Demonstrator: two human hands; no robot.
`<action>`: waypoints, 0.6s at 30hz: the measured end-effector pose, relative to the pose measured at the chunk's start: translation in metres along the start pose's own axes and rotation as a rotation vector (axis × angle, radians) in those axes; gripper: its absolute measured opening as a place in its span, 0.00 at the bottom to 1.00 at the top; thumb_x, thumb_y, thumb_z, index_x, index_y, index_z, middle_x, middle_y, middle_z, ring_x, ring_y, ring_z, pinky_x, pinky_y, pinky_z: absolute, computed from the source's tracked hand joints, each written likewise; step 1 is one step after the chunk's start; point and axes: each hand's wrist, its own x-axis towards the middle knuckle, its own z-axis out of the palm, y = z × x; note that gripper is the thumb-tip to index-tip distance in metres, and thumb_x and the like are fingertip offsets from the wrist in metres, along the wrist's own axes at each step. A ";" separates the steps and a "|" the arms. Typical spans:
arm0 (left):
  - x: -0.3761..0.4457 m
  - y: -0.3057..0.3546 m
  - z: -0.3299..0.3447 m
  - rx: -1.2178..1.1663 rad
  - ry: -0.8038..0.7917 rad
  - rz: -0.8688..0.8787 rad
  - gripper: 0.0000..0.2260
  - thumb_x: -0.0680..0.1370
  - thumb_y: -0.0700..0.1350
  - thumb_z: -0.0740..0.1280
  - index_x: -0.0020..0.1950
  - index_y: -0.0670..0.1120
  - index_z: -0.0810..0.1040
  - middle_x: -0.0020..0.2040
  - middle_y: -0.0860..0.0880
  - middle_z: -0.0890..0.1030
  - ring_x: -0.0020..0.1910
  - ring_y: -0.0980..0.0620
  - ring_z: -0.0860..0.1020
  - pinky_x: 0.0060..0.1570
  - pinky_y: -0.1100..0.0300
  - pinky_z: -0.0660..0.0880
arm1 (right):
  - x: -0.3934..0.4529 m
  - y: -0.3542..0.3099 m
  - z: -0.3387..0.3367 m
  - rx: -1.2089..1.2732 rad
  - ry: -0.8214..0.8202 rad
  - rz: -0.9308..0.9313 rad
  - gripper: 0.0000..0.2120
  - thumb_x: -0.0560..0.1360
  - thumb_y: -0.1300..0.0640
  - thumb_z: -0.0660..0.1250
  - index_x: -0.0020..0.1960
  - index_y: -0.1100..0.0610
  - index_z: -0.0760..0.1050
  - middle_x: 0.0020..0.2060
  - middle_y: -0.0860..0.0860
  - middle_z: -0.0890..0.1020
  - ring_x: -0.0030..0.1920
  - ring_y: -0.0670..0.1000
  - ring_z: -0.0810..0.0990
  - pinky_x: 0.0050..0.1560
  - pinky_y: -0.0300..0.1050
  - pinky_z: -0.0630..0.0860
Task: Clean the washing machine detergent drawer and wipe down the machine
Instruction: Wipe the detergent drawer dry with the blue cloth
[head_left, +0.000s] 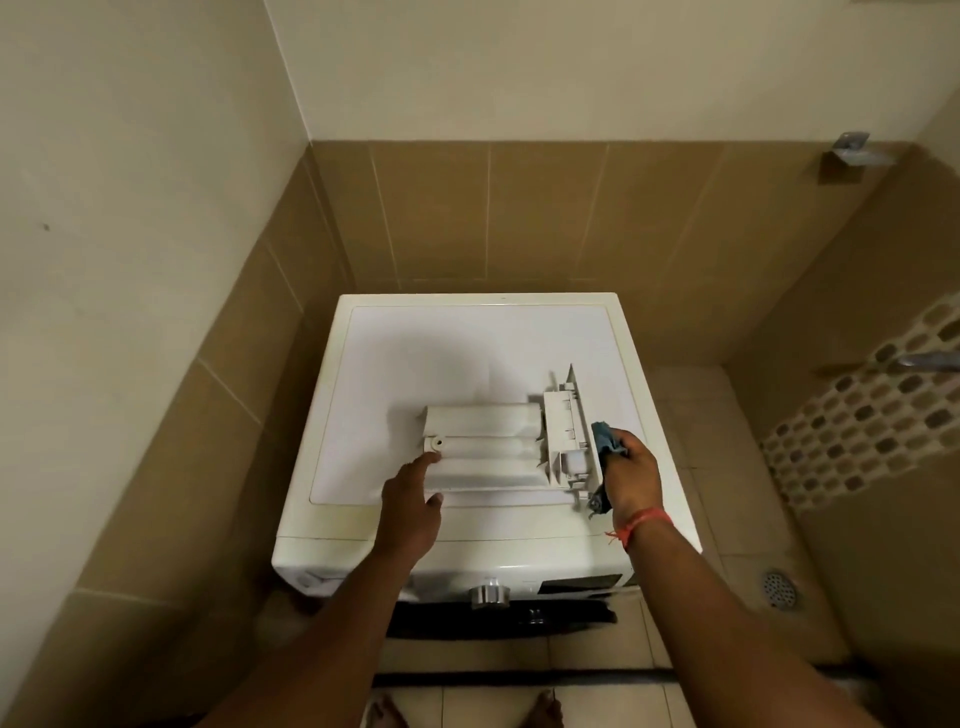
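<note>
Washing machine (467, 338): white front-loader, seen from above, standing in a tiled corner. Flat top panel carries the removed drawer. Control dial (488, 595) and dark display panel (582, 584) visible on the front edge.

Detergent drawer (498, 447): white plastic, out of the machine, lying on the top panel toward its front right. Long body runs left to right; the front fascia end points right and stands upright at a slight tilt. A small round opening shows at the left end.

Left hand (410, 499): fingers extended and relaxed, index fingertip touching the drawer's left end by the round opening. Grasps nothing.

Right hand (631, 478): fingers curled around a blue cloth (605, 436), held against the fascia end of the drawer. A red thread band (641, 522) circles the wrist.

Blue cloth: bunched in the right hand, one part showing above the fingers, another hanging below near the drawer's front corner.

Surroundings: tan wall tiles (519, 218) behind and beside the machine, pale painted wall above; mosaic tile strip (857, 405) on the right wall; floor drain (779, 587) at right; bare feet (384, 712) at the bottom edge.
</note>
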 end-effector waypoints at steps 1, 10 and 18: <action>-0.001 0.001 0.000 0.005 -0.005 0.007 0.23 0.78 0.36 0.67 0.70 0.53 0.70 0.64 0.48 0.72 0.62 0.47 0.72 0.63 0.54 0.71 | 0.001 -0.002 -0.001 0.002 0.004 -0.022 0.19 0.78 0.67 0.55 0.52 0.50 0.81 0.45 0.57 0.82 0.32 0.55 0.74 0.32 0.46 0.74; 0.018 0.006 -0.032 0.202 -0.005 0.178 0.34 0.76 0.44 0.71 0.77 0.47 0.58 0.77 0.45 0.58 0.75 0.45 0.60 0.70 0.55 0.63 | -0.042 -0.045 0.000 -0.206 0.314 -0.655 0.21 0.74 0.73 0.56 0.60 0.58 0.78 0.51 0.52 0.78 0.44 0.50 0.77 0.40 0.31 0.75; 0.063 0.014 -0.040 0.766 -0.281 0.460 0.49 0.74 0.54 0.72 0.79 0.42 0.41 0.80 0.42 0.44 0.79 0.44 0.45 0.77 0.51 0.48 | -0.058 0.011 0.101 -0.916 0.107 -0.881 0.23 0.64 0.73 0.68 0.55 0.56 0.81 0.46 0.55 0.82 0.47 0.58 0.78 0.46 0.49 0.78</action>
